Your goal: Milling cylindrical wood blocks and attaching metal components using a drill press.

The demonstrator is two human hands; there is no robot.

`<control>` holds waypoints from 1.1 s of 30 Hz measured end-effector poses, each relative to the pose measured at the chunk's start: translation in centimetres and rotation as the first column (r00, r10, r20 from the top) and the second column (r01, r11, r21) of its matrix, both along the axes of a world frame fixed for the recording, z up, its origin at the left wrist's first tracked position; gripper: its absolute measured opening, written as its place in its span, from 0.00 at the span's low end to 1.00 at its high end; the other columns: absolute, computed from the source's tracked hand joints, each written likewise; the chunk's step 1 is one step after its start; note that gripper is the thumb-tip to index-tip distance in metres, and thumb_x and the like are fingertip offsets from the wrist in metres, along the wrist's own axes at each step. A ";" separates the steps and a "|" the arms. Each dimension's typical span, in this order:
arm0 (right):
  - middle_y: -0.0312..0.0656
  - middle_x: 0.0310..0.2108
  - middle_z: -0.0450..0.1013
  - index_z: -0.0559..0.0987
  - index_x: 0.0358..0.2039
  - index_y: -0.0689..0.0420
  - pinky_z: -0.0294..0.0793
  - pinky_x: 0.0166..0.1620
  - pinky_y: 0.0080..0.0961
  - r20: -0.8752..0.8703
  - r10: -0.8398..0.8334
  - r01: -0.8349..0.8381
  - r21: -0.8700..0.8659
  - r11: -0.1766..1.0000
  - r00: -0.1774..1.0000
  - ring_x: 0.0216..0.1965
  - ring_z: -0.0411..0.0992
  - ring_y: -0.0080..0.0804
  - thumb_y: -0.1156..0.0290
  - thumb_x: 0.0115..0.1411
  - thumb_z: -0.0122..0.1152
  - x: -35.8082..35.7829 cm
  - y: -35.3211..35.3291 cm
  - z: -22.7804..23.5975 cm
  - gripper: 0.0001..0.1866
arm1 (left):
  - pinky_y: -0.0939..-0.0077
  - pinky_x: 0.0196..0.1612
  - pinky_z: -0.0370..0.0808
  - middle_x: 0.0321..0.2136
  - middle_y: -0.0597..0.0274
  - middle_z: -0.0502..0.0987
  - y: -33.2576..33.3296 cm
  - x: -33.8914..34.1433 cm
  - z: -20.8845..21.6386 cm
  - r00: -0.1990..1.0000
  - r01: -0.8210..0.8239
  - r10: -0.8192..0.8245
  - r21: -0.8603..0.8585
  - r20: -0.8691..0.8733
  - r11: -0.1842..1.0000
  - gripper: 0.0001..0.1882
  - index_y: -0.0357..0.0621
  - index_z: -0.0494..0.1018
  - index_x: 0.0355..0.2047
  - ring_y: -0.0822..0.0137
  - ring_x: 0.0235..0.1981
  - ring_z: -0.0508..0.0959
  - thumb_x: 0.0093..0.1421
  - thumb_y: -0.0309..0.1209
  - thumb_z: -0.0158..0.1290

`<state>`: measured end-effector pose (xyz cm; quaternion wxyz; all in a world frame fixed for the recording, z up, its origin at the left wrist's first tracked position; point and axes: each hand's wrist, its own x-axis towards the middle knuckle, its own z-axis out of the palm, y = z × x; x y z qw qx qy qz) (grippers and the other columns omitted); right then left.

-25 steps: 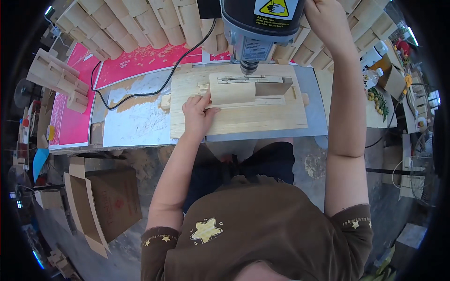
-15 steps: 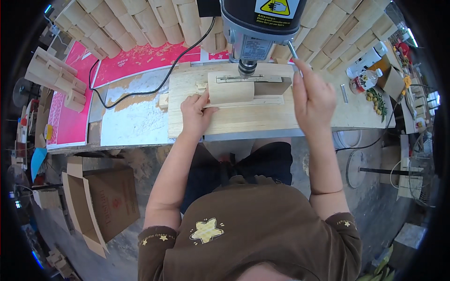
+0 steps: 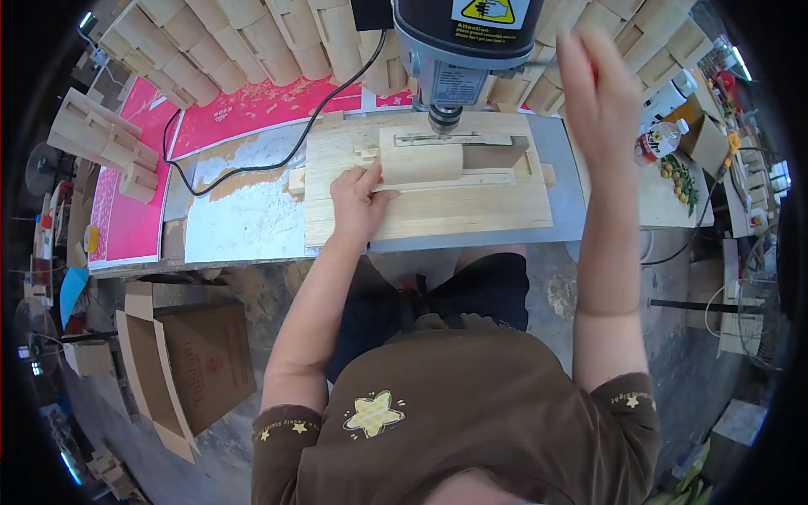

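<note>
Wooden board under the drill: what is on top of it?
On the wooden board lies a pale wooden piece, with the left hand at its left end. A greyish piece shows right of it. The surface beneath them is hidden.

A bright pink printed sheet (image 3: 130,227) is covering the counter's (image 3: 172,240) left front corner. Near the right edge, a clear plastic red-labelled bottle (image 3: 660,141) is sitting beside a green sprig with yellowish fruits (image 3: 680,181). A brown cardboard box (image 3: 206,358) is sitting open below the front edge.
</note>
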<state>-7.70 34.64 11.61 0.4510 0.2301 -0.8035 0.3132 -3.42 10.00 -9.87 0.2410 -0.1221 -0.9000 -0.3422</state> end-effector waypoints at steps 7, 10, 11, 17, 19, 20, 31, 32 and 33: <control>0.51 0.18 0.70 0.73 0.26 0.67 0.66 0.29 0.33 0.384 0.037 -0.064 0.056 0.996 0.923 0.24 0.71 0.41 0.60 0.58 0.49 -8.7 1.8 4.6 0.19 | 0.70 0.27 0.69 0.20 0.58 0.70 4.6 -1.3 0.5 0.995 0.094 -0.095 0.108 -0.001 0.990 0.28 0.43 0.74 0.43 0.60 0.22 0.72 0.37 0.23 0.63; 0.41 0.17 0.66 0.74 0.27 0.64 0.63 0.26 0.24 0.414 -0.018 -0.001 0.047 0.999 0.910 0.21 0.66 0.28 0.63 0.60 0.51 -4.1 2.2 4.3 0.15 | 0.70 0.26 0.70 0.20 0.58 0.71 4.7 -1.3 0.4 0.994 0.110 -0.110 0.092 0.001 0.990 0.28 0.43 0.73 0.44 0.60 0.22 0.72 0.38 0.23 0.63; 0.33 0.15 0.62 0.75 0.27 0.61 0.59 0.23 0.17 0.469 -0.077 0.060 0.051 0.997 0.880 0.18 0.61 0.18 0.66 0.61 0.52 -2.3 2.3 3.9 0.12 | 0.71 0.26 0.70 0.20 0.58 0.71 4.6 -1.2 0.2 0.994 0.112 -0.112 0.091 -0.008 0.990 0.28 0.43 0.73 0.44 0.60 0.22 0.72 0.38 0.23 0.63; 0.42 0.17 0.67 0.75 0.25 0.60 0.64 0.26 0.27 0.258 0.057 -0.052 -0.024 0.998 0.964 0.19 0.68 0.36 0.73 0.55 0.56 4.8 0.8 -4.5 0.04 | 0.69 0.26 0.70 0.20 0.58 0.71 3.8 -0.7 0.4 0.997 0.075 -0.073 0.054 -0.032 0.996 0.29 0.44 0.73 0.45 0.60 0.21 0.72 0.38 0.24 0.63; 0.41 0.18 0.68 0.76 0.27 0.59 0.64 0.28 0.28 0.139 0.052 -0.051 -0.013 0.999 0.989 0.21 0.68 0.36 0.74 0.54 0.56 3.9 0.5 -8.5 0.03 | 0.69 0.26 0.70 0.19 0.58 0.71 3.8 -0.7 0.3 0.997 0.075 -0.073 0.056 -0.025 0.996 0.30 0.44 0.73 0.46 0.60 0.21 0.72 0.38 0.24 0.63; 0.40 0.19 0.69 0.76 0.28 0.58 0.64 0.31 0.29 0.013 0.031 -0.031 0.006 0.999 0.999 0.22 0.68 0.36 0.76 0.53 0.56 3.5 0.7 -10.0 0.03 | 0.69 0.25 0.70 0.19 0.58 0.71 4.2 -1.1 0.4 0.996 0.090 -0.089 0.065 -0.022 0.994 0.30 0.44 0.73 0.46 0.60 0.21 0.72 0.38 0.24 0.63; 0.44 0.17 0.66 0.75 0.26 0.61 0.64 0.28 0.30 0.054 0.070 -0.060 -0.163 0.985 0.996 0.22 0.67 0.36 0.72 0.53 0.56 2.0 0.9 -4.7 0.06 | 0.71 0.25 0.70 0.19 0.58 0.71 3.8 -0.9 0.1 0.997 0.071 -0.069 0.057 -0.028 0.996 0.30 0.44 0.73 0.46 0.61 0.21 0.73 0.37 0.24 0.64; 0.42 0.21 0.68 0.75 0.31 0.61 0.66 0.29 0.26 0.164 0.027 -0.009 -0.113 0.994 0.986 0.25 0.67 0.28 0.69 0.57 0.55 0.9 0.5 -2.1 0.08 | 0.71 0.25 0.70 0.19 0.59 0.71 3.4 -0.6 0.0 0.997 0.067 -0.065 0.042 -0.048 0.997 0.31 0.43 0.72 0.47 0.61 0.21 0.72 0.37 0.24 0.64; 0.40 0.26 0.70 0.75 0.35 0.61 0.68 0.31 0.23 0.262 -0.031 0.046 -0.052 0.998 0.965 0.29 0.66 0.21 0.67 0.61 0.53 -0.6 0.4 0.4 0.10 | 0.71 0.25 0.70 0.19 0.59 0.71 3.3 -0.3 0.1 0.997 0.067 -0.065 0.040 -0.047 0.997 0.31 0.43 0.72 0.47 0.61 0.21 0.72 0.37 0.24 0.64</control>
